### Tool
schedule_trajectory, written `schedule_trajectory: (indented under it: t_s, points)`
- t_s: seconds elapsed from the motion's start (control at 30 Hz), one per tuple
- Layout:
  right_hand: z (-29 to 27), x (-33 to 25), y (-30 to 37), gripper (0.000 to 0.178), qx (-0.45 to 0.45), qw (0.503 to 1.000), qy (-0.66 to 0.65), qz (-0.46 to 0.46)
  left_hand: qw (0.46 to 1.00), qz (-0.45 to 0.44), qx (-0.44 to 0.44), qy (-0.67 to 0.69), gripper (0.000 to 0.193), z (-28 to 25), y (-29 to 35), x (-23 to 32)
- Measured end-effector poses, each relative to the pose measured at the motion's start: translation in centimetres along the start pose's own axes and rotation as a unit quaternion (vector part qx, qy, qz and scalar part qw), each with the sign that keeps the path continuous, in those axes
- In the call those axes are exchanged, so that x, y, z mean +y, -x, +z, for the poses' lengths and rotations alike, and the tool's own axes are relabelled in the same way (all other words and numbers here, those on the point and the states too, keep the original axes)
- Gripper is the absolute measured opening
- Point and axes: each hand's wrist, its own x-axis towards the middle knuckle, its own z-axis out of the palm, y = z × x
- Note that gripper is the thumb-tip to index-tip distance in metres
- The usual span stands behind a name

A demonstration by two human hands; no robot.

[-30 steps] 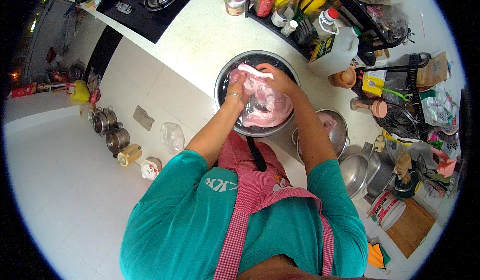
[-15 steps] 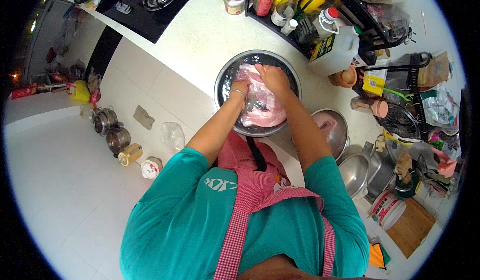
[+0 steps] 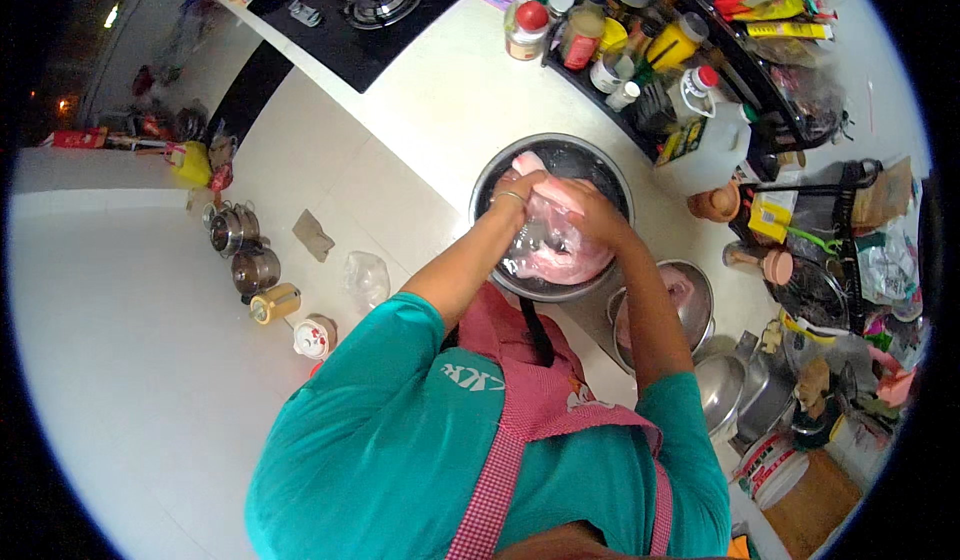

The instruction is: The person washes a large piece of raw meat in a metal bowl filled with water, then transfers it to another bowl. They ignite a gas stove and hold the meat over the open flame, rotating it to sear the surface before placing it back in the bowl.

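Note:
A large steel bowl (image 3: 600,160) stands on the white counter in front of me. Inside it lies a clear plastic bag of pink raw meat (image 3: 562,252). My left hand (image 3: 518,197), with a bangle at the wrist, grips the bag's top at the left. My right hand (image 3: 592,212) holds the bag's upper part from the right. Both hands meet over the bowl's middle, close together, and the bag hangs below them into the bowl.
A smaller steel bowl with pink meat (image 3: 690,295) sits right of the big one, more steel bowls (image 3: 745,395) beyond it. A rack of bottles and jars (image 3: 640,50) lines the far side, beside a black gas hob (image 3: 370,5). Pots (image 3: 240,250) stand on the floor at left.
Both hands have drawn together on the bag and pulled toward me, from the bowl's far rim to its middle; the bag is now bunched between them.

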Motion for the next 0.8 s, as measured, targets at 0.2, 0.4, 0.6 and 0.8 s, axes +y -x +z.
schedule_trajectory:
  t_s: [0.2,0.4,0.6,0.8]
  points:
    - [-0.3,0.5,2.9,0.069,0.009,0.982,-0.031,0.189,0.998,0.04,0.019,-0.053,0.036,-1.6,0.2,0.1]
    - [2.4,1.4,2.8,0.057,0.091,0.97,0.01,0.227,0.933,0.174,0.043,-0.312,0.044,-0.4,5.4,3.0]
    - [2.9,1.2,2.3,0.04,0.168,0.952,-0.01,0.257,0.765,0.38,0.026,-0.519,0.036,-1.7,2.4,1.8]
    - [3.3,0.4,1.1,0.032,0.235,0.938,0.104,0.232,0.592,0.424,-0.078,-0.681,0.039,-1.0,2.3,2.0]
